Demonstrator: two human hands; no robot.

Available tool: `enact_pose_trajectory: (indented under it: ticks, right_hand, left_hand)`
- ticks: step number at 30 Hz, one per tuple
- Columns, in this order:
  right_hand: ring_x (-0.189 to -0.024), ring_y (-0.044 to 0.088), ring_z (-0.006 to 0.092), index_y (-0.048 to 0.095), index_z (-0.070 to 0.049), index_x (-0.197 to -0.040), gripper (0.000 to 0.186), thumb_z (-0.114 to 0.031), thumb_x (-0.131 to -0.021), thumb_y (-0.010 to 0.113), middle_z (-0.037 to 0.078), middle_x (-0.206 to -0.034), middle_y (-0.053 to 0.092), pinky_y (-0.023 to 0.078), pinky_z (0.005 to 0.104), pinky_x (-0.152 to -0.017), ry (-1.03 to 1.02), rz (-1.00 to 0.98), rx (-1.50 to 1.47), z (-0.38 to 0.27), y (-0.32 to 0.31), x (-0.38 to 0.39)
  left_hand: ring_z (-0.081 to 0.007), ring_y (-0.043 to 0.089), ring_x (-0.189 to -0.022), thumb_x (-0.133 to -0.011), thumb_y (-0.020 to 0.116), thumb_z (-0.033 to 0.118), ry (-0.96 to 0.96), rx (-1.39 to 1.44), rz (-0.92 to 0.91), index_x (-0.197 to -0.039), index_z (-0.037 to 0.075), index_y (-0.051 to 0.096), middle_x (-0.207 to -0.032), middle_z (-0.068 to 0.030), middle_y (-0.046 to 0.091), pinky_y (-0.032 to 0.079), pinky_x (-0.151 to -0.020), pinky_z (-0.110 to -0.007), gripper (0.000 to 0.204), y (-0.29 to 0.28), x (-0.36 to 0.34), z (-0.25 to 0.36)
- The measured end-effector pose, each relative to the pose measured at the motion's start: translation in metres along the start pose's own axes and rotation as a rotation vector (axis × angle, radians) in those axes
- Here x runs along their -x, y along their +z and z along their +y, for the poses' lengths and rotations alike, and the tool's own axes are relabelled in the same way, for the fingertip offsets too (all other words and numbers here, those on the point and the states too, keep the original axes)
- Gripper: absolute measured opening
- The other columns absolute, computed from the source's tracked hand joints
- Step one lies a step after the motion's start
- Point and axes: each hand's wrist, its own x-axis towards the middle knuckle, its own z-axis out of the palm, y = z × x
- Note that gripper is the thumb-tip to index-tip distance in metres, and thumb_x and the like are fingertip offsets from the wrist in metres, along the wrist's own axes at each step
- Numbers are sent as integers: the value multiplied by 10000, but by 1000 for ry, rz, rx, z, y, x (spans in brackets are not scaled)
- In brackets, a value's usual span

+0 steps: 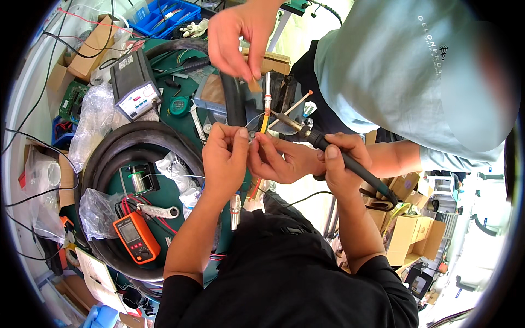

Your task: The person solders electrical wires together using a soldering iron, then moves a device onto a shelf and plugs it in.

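My right hand (pixel 345 164) is wrapped round the dark handle of a soldering iron (pixel 316 138). Its tip meets, or nearly meets, the copper-coloured joint between a metal connector pin (pixel 268 90) and a yellow cable (pixel 264 123). Close by on the left, my left hand (pixel 225 161) pinches thin solder wire (pixel 253 119) that reaches toward the joint. A co-worker's hand (pixel 290 160) grips near the cable from the right, touching or almost touching my left fingertips. Above, the co-worker's other hand (pixel 238 41) holds a small brownish piece (pixel 255 85) beside the pin.
Thick black cable (pixel 131 136) lies coiled on the green table, with a grey soldering station (pixel 134 87) behind it. An orange meter (pixel 136 236), wrench (pixel 158 211), tape measure (pixel 179 106) and solder spool (pixel 136 179) lie left. Cardboard boxes (pixel 413 238) stand right.
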Motion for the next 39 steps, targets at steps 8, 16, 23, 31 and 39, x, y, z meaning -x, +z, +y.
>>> enact_pose_trajectory:
  ticks: [8, 16, 23, 31, 39]
  right_hand:
    - [-605, 494, 74, 546, 37, -943, 150, -71, -862, 611, 59, -721, 561, 399, 206, -547, 7, 37, -12, -2, 2, 1]
    - [-603, 503, 63, 550, 37, -937, 126, -40, -856, 610, 48, -703, 567, 396, 198, -543, 11, 65, -9, -3, 2, 3]
    - [-611, 558, 89, 544, 37, -953, 162, -94, -880, 606, 77, -749, 589, 460, 210, -579, 52, 76, -12, -7, 5, 3]
    - [-620, 574, 94, 549, 37, -953, 159, -100, -886, 593, 82, -785, 593, 487, 211, -606, 72, 82, 29, -8, 5, 3]
    - [-621, 575, 94, 551, 36, -952, 149, -87, -880, 595, 78, -783, 586, 479, 211, -595, 71, 66, 35, -9, 4, 7]
  left_hand:
    - [-44, 522, -622, -921, 569, 144, 6, 21, -1, -868, -6, 500, -724, -34, 576, 439, -538, -208, 173, 1, 1, 1]
    - [-40, 515, -613, -921, 570, 142, 23, 28, 11, -866, -5, 500, -712, -30, 572, 433, -532, -207, 172, 1, 1, -1]
    - [-39, 509, -597, -919, 571, 140, 9, 18, 23, -866, 0, 500, -699, -21, 563, 423, -526, -205, 165, 2, 0, 3]
    - [-36, 500, -595, -919, 566, 140, -8, 4, 19, -870, 1, 498, -692, -15, 554, 416, -522, -204, 162, 1, 0, 4]
    - [-34, 496, -595, -919, 565, 140, -23, 8, 16, -869, 3, 498, -698, -16, 556, 410, -522, -202, 160, 0, 2, 5]
